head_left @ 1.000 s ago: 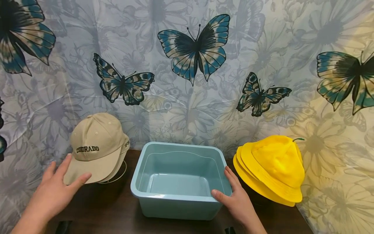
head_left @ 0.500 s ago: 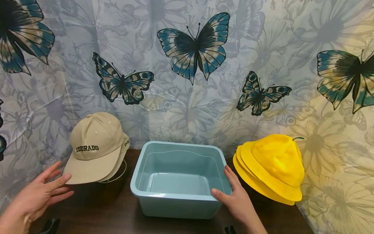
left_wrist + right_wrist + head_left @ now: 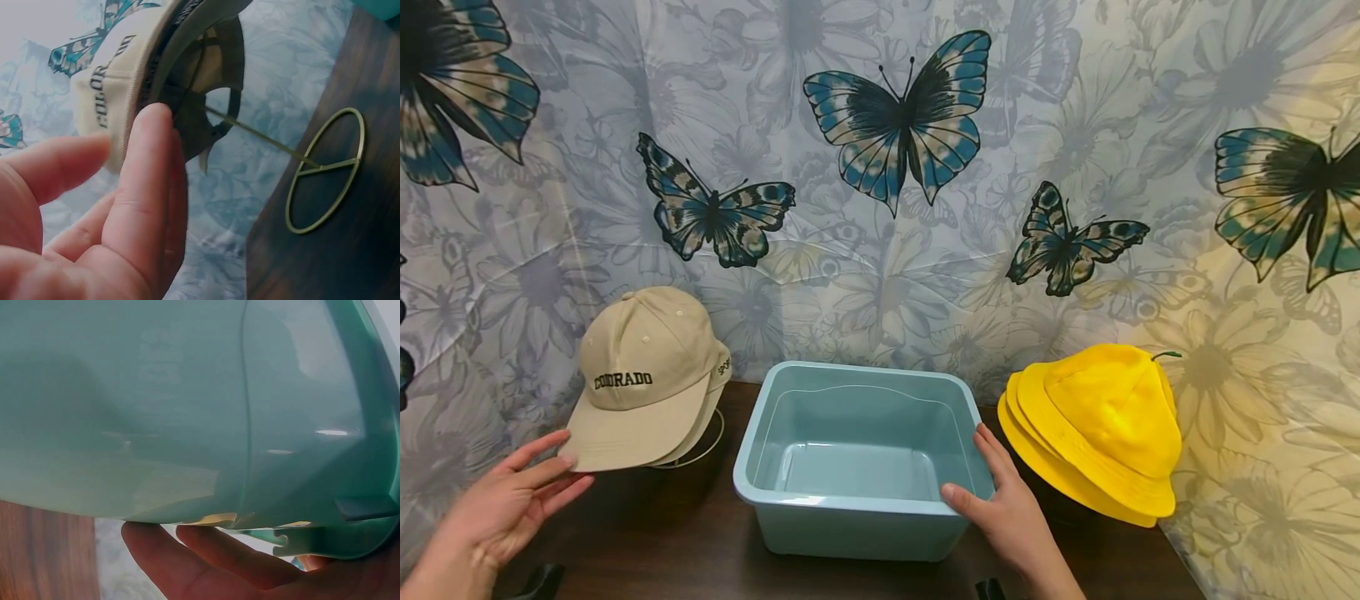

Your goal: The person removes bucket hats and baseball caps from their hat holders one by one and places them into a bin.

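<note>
A beige baseball cap (image 3: 651,367) lettered COLORADO tops a small stack of caps on a wire hat stand (image 3: 703,446) at the left. My left hand (image 3: 512,492) pinches the front edge of its brim, thumb on one side and fingers on the other, as the left wrist view shows from below. A light blue plastic tub (image 3: 850,533) stands in the middle of the dark table. My right hand (image 3: 1011,508) grips its front right corner, the thumb over the front rim and the fingers along the outer right side.
Several yellow bucket hats (image 3: 1097,433) are stacked at the right, behind the tub's right side. A butterfly-print cloth (image 3: 880,275) hangs along the back. The dark wooden table (image 3: 685,542) ends at a slanting edge on the right.
My left hand first drew back from the cap's brim and turned over, then came forward to take the brim's edge. The right hand and tub have stayed put.
</note>
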The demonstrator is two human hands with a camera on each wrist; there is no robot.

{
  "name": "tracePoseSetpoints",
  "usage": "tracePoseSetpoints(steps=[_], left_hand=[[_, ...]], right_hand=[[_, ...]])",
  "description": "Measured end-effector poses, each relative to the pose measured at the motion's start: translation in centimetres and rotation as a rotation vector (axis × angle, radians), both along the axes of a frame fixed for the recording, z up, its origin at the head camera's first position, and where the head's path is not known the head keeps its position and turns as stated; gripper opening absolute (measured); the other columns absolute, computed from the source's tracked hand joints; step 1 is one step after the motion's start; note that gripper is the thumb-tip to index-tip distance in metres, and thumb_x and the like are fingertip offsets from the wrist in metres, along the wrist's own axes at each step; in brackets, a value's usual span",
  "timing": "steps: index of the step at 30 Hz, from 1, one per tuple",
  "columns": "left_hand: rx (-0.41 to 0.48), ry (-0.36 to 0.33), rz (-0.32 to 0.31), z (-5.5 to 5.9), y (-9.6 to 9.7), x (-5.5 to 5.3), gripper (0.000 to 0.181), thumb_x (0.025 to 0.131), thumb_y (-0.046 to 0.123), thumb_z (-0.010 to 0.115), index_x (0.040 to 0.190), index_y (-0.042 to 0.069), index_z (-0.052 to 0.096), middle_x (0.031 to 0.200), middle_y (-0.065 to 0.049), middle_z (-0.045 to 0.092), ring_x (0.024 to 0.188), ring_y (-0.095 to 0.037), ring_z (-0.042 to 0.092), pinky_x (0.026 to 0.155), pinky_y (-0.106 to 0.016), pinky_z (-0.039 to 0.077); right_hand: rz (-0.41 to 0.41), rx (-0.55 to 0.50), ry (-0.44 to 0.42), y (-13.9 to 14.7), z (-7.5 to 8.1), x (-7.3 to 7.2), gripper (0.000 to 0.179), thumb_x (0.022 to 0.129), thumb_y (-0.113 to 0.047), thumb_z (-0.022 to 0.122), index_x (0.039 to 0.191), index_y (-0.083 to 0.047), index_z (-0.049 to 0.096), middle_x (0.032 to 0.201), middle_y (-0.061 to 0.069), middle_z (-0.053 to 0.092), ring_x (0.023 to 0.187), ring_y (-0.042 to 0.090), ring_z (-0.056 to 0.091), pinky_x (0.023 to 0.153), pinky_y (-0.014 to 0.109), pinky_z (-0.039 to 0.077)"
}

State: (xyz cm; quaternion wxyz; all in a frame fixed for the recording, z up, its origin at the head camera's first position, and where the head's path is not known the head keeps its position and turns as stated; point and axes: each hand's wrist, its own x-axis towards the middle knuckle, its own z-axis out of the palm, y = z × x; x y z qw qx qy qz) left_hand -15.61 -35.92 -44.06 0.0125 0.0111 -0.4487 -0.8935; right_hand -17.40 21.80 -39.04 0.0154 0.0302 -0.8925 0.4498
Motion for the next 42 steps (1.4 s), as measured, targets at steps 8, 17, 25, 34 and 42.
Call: tracePoseSetpoints(steps=[8,17,25,34,42], left_hand=[[-0.004,-0.026,0.075,0.0,0.8,-0.2,0.044,0.098,-0.015,0.048,0.099,0.017,0.077,0.094,-0.003,0.065,0.082,-0.022,0.070,0.073,-0.037,0.058],[0.017,0.030,0.094,0.1,0.8,0.0,0.043,0.096,-0.017,0.048,0.099,0.013,0.078,0.093,-0.006,0.065,0.080,-0.022,0.070,0.072,-0.035,0.058],[0.028,-0.015,0.144,0.6,0.7,0.1,0.044,0.097,-0.014,0.049,0.096,0.017,0.080,0.090,-0.004,0.065,0.076,-0.020,0.068,0.069,-0.033,0.058],[0.028,0.022,0.189,1.2,0.4,0.1,0.043,0.098,-0.013,0.048,0.095,0.015,0.080,0.088,-0.004,0.064,0.071,-0.018,0.067,0.064,-0.028,0.057],[0.069,0.068,0.132,1.0,0.2,0.2,0.041,0.099,-0.012,0.048,0.100,0.015,0.079,0.091,-0.005,0.068,0.078,-0.020,0.070,0.066,-0.033,0.058]], right_hand=[[-0.001,0.001,0.004,0.0,0.0,0.0,0.096,0.086,-0.054,0.072,0.159,-0.012,0.026,0.165,0.002,0.013,0.145,0.039,0.020,0.105,0.070,0.025],[0.001,-0.008,0.014,0.0,-0.2,0.0,0.096,0.086,-0.053,0.072,0.159,-0.012,0.026,0.165,0.001,0.013,0.145,0.038,0.020,0.106,0.069,0.023],[0.000,-0.006,0.012,0.0,-0.2,0.0,0.095,0.086,-0.054,0.072,0.159,-0.012,0.026,0.165,0.002,0.013,0.145,0.039,0.021,0.105,0.070,0.025],[-0.001,-0.007,0.013,0.0,-0.2,0.0,0.095,0.086,-0.054,0.072,0.159,-0.012,0.026,0.165,0.002,0.013,0.145,0.039,0.021,0.105,0.070,0.026],[-0.006,-0.007,0.009,-0.1,-0.1,0.0,0.096,0.086,-0.054,0.072,0.159,-0.012,0.026,0.165,0.003,0.013,0.145,0.039,0.021,0.105,0.069,0.026]])
